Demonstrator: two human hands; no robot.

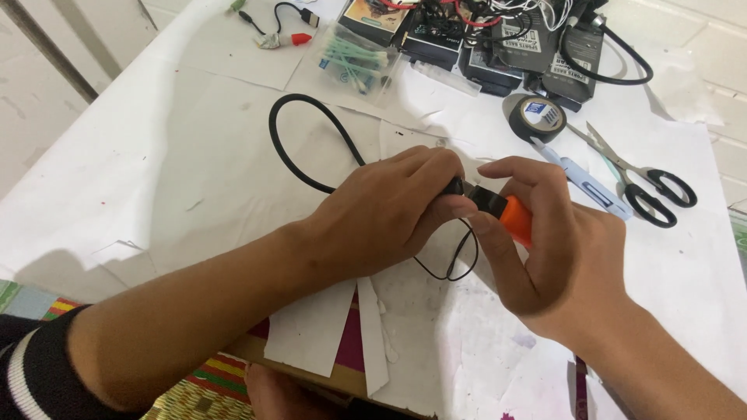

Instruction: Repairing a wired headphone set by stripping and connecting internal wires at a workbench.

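My left hand (pixel 385 214) grips the end of a black cable (pixel 303 136), whose loop curls away over the white paper toward the upper left. My right hand (pixel 556 245) holds a small orange-and-black device (pixel 510 211). The cable's plug meets the black end of that device between my two thumbs. A thin black wire (pixel 459 260) hangs in a loop below the hands. Both hands rest low over the table, close together at the centre.
A roll of black tape (pixel 538 118), a pale blue knife-like tool (pixel 595 188) and black-handled scissors (pixel 650 183) lie to the right. A clear bag of cotton swabs (pixel 354 66) and a heap of black electronics with wires (pixel 498 39) sit at the back. White paper (pixel 171 179) covers the table.
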